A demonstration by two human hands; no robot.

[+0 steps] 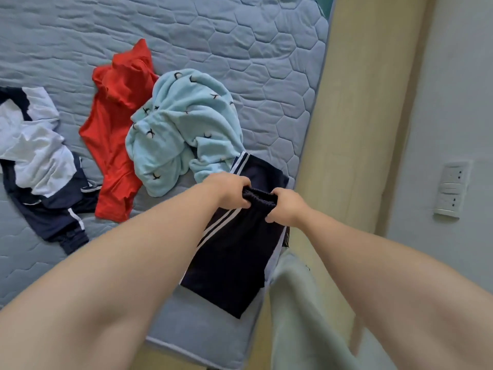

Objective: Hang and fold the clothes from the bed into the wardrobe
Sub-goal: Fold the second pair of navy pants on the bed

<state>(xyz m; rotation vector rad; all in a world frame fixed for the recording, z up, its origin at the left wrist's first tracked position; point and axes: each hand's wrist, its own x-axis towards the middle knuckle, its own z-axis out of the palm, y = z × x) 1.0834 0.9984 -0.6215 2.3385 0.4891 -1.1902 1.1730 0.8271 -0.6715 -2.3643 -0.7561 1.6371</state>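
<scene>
Dark navy shorts [234, 260] with white side stripes hang over the right edge of the bed [240, 62]. My left hand [229, 192] grips the elastic waistband on its left side. My right hand [285, 206] grips the same waistband on its right side. The two hands are close together, with the waistband bunched between them. On the blue quilted mattress lie a red top [114, 145], a light blue fleece garment [181, 126] with small dark marks, and a white and navy jacket [40, 161].
A beige floor strip [354, 116] runs along the bed's right side. A white wall with a socket and switch plate [452, 189] stands further right. A pale green cloth [298, 311] is at the bottom, below the shorts.
</scene>
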